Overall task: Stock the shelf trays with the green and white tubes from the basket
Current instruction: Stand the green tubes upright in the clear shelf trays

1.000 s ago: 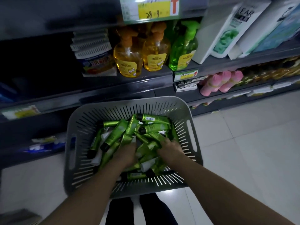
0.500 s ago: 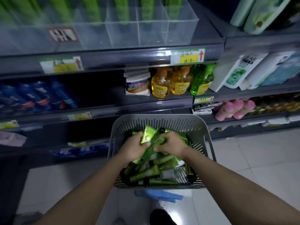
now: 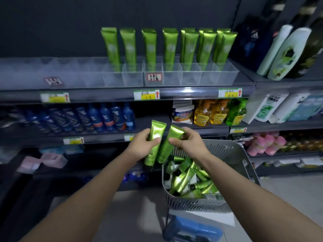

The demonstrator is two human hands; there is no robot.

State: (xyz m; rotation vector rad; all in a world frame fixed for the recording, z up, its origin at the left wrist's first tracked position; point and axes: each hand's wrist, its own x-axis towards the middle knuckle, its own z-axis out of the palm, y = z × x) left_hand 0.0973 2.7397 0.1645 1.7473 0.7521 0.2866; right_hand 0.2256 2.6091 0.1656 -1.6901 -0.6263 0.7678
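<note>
Gripping one green tube (image 3: 156,131) in the left hand (image 3: 139,146), thumb laid across the front and fingers (image 3: 146,134) curled behind; clasping a second green tube (image 3: 164,151) in the right hand (image 3: 190,143) the same way, round its upper half. Both upright, crimped ends up and dark caps down, side by side and close to touching low down, held in front of the lower shelves (image 3: 104,137) and just left of the grey basket (image 3: 233,151). Heaped in that basket, many more tubes (image 3: 187,179), mostly green with some white among them. High above on the top shelf (image 3: 192,93), clear trays (image 3: 191,76) with standing tubes (image 3: 169,44) of the same kind set cap-down in the rear compartments. By the look of them: light, glossy and probably slippery, soft in the body, firmer at the crimp and at the cap, so no hard squeezing for fear of dents. Best to take hold around the middle to upper body, thumb opposite fingers, much as here, leaving the cap end free to go in first. Worth lifting each one upright and steering the cap between the dividers, to avoid leaning on or toppling a neighbour.
</note>
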